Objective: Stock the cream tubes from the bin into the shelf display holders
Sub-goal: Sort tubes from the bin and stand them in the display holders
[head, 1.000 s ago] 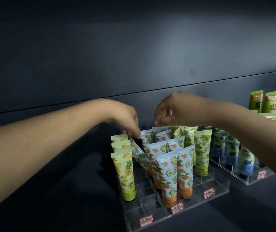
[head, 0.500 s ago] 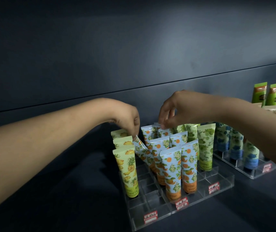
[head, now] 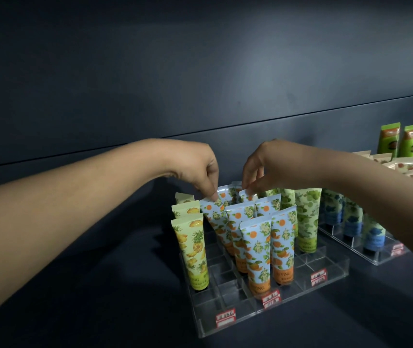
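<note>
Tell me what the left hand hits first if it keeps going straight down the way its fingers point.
The left hand already pinches the top edge of the leaning orange-print tube. Straight down it would press along that tube toward the clear holder; depth is uncertain.

We saw 2 bare forearms entering from the lower corners, no sleeve on either as far as the frame edges. The left hand (head: 197,169) carried no ring, watch or band; a few fine creases showed at its wrist. The right hand (head: 273,167) was likewise unadorned, wrist bare. Nails looked short and unpainted where we could see them, though low light left detail soft. No gloves on either hand. We could see no clothing anywhere in view.
</note>
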Available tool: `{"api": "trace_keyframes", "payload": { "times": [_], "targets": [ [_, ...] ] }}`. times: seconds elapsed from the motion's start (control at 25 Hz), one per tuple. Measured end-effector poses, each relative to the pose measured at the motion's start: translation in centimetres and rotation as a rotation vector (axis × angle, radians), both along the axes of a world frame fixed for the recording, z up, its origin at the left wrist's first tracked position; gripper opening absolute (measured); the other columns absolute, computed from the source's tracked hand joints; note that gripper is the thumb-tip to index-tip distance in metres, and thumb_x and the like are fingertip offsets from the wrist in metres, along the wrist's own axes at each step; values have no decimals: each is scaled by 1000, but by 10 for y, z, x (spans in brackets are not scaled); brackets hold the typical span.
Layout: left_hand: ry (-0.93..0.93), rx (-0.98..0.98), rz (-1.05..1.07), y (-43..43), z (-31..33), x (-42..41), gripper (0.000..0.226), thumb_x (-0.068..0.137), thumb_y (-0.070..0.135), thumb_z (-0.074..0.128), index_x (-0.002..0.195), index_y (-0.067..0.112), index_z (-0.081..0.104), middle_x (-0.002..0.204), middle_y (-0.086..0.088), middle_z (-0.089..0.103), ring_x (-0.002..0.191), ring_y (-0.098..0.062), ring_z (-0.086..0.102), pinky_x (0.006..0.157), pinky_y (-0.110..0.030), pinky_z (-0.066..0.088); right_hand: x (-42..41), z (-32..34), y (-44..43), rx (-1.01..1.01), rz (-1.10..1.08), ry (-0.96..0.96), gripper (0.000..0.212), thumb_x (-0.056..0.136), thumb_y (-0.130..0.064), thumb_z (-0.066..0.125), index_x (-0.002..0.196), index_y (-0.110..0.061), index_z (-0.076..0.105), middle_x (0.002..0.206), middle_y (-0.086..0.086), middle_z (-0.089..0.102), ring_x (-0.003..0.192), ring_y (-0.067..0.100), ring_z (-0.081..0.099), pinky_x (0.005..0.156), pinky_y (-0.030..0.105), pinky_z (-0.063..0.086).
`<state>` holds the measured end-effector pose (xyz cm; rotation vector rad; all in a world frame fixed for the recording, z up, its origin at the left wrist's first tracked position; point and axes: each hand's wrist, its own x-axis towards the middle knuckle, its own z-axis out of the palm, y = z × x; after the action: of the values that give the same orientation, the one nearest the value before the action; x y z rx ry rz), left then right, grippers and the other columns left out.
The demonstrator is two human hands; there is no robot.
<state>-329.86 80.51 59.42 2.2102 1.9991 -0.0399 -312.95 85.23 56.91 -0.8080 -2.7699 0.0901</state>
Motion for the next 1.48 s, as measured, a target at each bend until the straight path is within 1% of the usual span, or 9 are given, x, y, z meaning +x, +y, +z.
{"api": "trace_keyframes", "payload": {
  "times": [0.12,0.36,0.52,0.72,0.92,1.0,1.12,1.32,1.48],
  "targets": [
    [-22,-8,-49,-3,4,3,11,75,25,74,70,23,65,73,5,64,67,-6,52,66,-20,39,1,0,0,0,-7,1,6,82,-29,70,86,-24,72,65,-24,57,63,-8,54,57,-1,36],
    [69,98,-138,1,0,12,8,77,25,73,73,23,67,60,16,57,56,2,49,55,-13,35,3,-3,2,-9,-2,16,2,81,-28,71,82,-27,71,58,-25,56,57,-15,53,58,2,37],
    [117,146,-164,3,-1,18,10,79,25,71,85,17,72,61,16,56,58,-1,48,49,-8,32,3,-4,2,-21,-15,38,2,80,-29,71,82,-28,71,63,-23,59,63,-5,57,58,5,38],
    [59,117,-146,2,-5,19,17,78,29,72,91,18,74,67,17,61,64,-1,52,60,-15,37,4,-5,1,-2,-7,37,1,81,-28,70,80,-28,70,66,-21,59,70,0,58,58,4,36],
    [56,85,-133,-2,-4,19,24,77,29,73,98,16,72,73,17,62,69,-1,55,72,-23,45,5,-5,1,2,1,45,2,81,-28,70,80,-28,69,72,-17,62,73,2,59,64,10,40],
    [51,91,-126,-4,-1,19,26,76,29,74,98,16,71,73,18,62,71,-1,56,71,-20,44,5,-5,1,10,3,49,2,81,-29,70,83,-27,70,74,-16,63,72,1,58,63,9,40],
    [50,105,-128,-5,1,21,24,77,29,74,97,17,70,72,16,60,68,0,54,57,-9,38,5,-5,2,14,2,54,7,81,-30,70,87,-25,70,75,-16,62,70,-1,57,64,9,40],
    [38,138,-109,-9,4,22,24,78,30,72,97,16,71,74,15,62,71,-2,55,72,-23,45,6,-4,0,36,-6,67,9,83,-31,67,87,-24,71,78,-13,64,71,2,58,72,20,46],
    [26,303,-3,-21,12,20,20,83,36,64,92,20,71,78,14,64,69,0,55,63,-19,41,11,0,-6,56,-39,114,22,87,-37,60,92,-20,71,89,-6,69,83,9,61,79,24,46]
  ]
}}
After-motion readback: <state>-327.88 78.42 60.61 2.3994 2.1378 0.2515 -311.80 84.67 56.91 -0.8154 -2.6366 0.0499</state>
